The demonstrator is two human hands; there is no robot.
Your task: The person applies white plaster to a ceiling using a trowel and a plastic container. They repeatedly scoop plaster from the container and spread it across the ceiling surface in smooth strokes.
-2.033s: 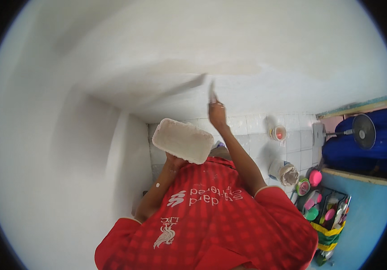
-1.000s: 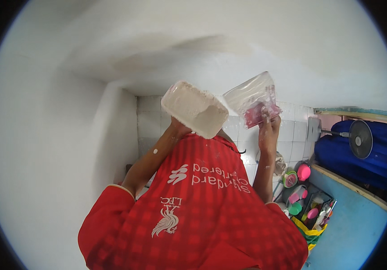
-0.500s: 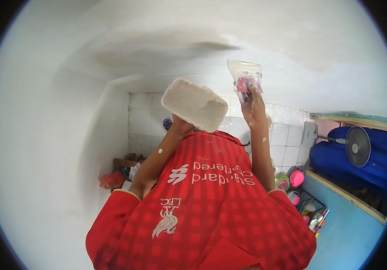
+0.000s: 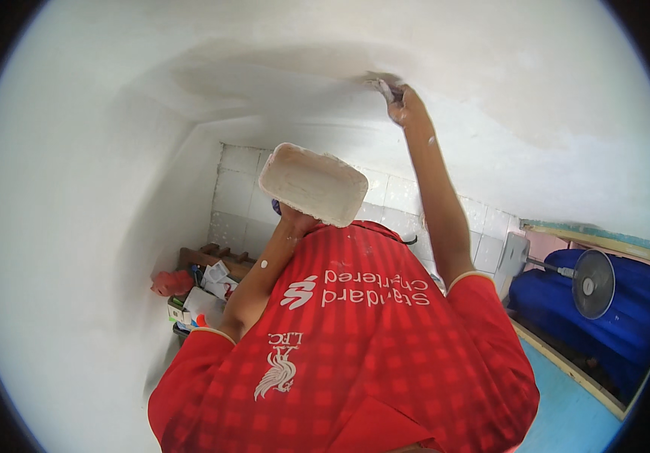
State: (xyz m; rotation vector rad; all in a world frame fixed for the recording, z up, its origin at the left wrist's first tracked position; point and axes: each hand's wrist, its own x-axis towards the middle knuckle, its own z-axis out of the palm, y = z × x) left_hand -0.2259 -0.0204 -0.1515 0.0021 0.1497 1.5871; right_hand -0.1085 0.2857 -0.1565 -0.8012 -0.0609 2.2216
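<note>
From below, my left hand [image 4: 297,217] grips a shallow, pale rectangular tub [image 4: 314,185], its inside smeared with off-white paste. The tub is tilted, and much of that hand is behind it. My right arm reaches up, and the right hand [image 4: 409,112] is closed round a thin, flat putty scraper [image 4: 384,87]. It meets the white wall [image 4: 506,83] nearly edge-on, beside a greyish damp-looking patch. White specks of paste dot both forearms.
White tiles [image 4: 385,192] line the surface below the tub. A grey fan [image 4: 594,284] stands by a blue cover [image 4: 634,302] at the right, past a wooden-edged opening. Lower left are a red bundle [image 4: 172,283] and a crate of odds and ends [image 4: 200,306].
My right hand has risen to the wall, turning the clear, pinkish scraper from face-on to nearly edge-on. The tub has shifted slightly left and down in my left hand.
</note>
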